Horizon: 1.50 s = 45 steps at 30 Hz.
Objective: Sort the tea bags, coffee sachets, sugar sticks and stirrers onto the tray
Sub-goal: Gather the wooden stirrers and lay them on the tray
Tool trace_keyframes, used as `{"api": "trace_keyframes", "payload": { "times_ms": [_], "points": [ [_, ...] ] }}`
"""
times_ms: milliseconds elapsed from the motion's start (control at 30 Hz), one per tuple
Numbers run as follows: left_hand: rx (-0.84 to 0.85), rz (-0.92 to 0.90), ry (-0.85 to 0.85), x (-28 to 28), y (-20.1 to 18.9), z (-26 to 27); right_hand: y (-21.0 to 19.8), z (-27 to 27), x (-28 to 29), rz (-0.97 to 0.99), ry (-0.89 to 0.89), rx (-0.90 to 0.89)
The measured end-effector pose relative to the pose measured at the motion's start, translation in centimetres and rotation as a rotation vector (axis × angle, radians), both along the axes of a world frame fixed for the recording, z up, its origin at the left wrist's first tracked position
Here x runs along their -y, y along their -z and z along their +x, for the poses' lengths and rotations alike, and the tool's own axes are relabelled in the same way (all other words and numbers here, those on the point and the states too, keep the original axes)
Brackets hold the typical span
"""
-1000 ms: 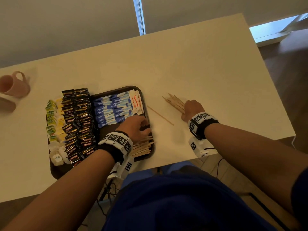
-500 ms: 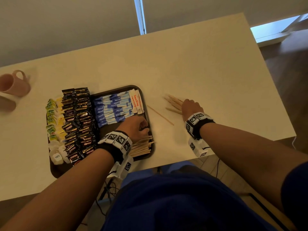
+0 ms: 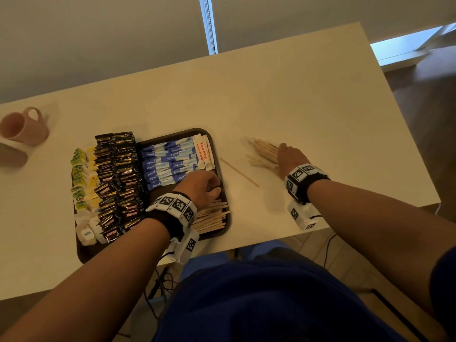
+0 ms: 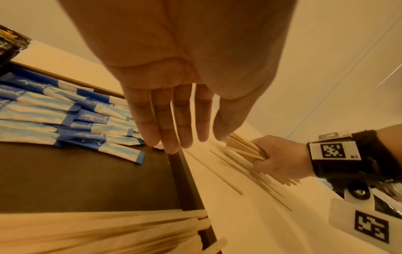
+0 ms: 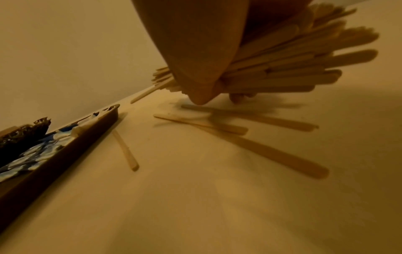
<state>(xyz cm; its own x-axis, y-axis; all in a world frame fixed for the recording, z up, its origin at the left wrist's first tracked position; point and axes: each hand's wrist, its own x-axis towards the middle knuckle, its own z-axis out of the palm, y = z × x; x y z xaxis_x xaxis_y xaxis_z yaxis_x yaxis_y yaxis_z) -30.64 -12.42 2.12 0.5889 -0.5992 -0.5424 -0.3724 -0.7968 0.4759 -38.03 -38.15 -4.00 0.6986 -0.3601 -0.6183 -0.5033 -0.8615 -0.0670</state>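
The tray (image 3: 223, 174) already carries tea bags (image 3: 81, 178), coffee sachets (image 3: 118, 176), sugar sticks (image 3: 170, 161) and some stirrers (image 3: 212, 218) under the flat, empty left hand (image 3: 201, 187). The right hand (image 3: 291, 157) grips a stirrer bundle (image 5: 293, 56); loose stirrers (image 5: 250, 118) lie on the counter (image 3: 308, 99) beneath it.

Cream table (image 3: 283, 102), grey roller blinds (image 3: 98, 40), dark wood floor (image 3: 429, 99)
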Motion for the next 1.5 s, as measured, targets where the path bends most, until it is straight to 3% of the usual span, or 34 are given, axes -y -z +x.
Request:
{"api": "trace_keyframes", "payload": {
  "times_ms": [200,400,567,667,833,1067,1167,1400,1500],
  "points": [
    [0.058,-0.075,-0.041,0.4,-1.1,1.0,-2.7,0.9,0.5,0.08,0.083,0.171],
    [0.064,-0.248,-0.152,2.3,-3.0,2.1,-7.2,3.7,-4.0,0.211,0.059,0.377],
    [-0.203,-0.562,-0.468,2.9,-4.9,3.5,-10.9,5.5,-9.6,0.418,-0.033,0.546],
    [-0.304,-0.699,-0.577,2.1,-5.6,4.2,-12.3,5.9,-12.0,0.552,0.057,0.653],
    [-0.406,-0.831,-0.53,-0.3,-6.1,5.6,-13.0,7.7,-15.3,0.645,0.103,0.682],
    [-0.291,-0.833,-0.614,-3.6,-6.9,7.7,-13.3,10.0,-19.2,0.794,0.333,0.645],
    [-0.273,-0.786,-0.606,-5.0,-6.8,8.4,-12.9,10.8,-20.3,0.701,0.297,0.598],
    [-0.351,-0.799,-0.62,-7.0,-6.4,8.5,-12.9,11.0,-21.4,0.9,0.127,0.418],
    [-0.345,-0.791,-0.582,-7.2,-6.0,8.2,-12.0,10.8,-21.4,0.914,0.182,0.355]
  ]
}}
